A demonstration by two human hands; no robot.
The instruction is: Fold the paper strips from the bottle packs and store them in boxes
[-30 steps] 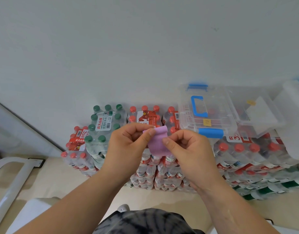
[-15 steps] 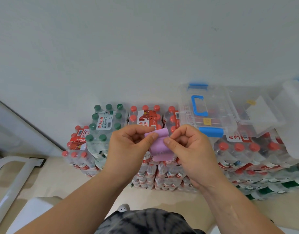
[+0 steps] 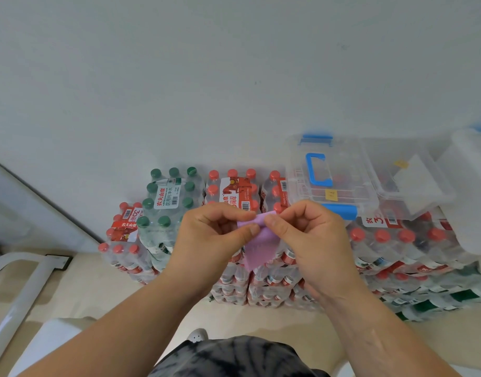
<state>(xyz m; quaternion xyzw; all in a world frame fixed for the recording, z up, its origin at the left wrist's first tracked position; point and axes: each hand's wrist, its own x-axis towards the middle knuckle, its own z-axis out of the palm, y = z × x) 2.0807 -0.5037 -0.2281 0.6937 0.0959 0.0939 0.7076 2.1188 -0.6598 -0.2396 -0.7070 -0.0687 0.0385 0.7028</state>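
A purple paper strip [image 3: 259, 250] hangs between my hands in front of the stacked bottle packs [image 3: 234, 194]. My left hand [image 3: 209, 240] pinches its top edge from the left with thumb and forefinger. My right hand [image 3: 310, 240] pinches the same top edge from the right. The top of the strip is bent over and the lower part dangles free. A clear storage box with a blue handle and latches [image 3: 331, 180] sits shut on the packs at the right. A second clear box [image 3: 408, 180] stands beside it, holding a white sheet.
Packs with green caps [image 3: 166, 197] and red caps [image 3: 397, 240] are stacked against a white wall. A white container [image 3: 470, 191] stands at the far right. A white frame [image 3: 24, 284] lies on the beige floor at the left.
Both hands have shifted slightly along the strip's top edge, bending it over further. More of the strip now hangs below my fingers.
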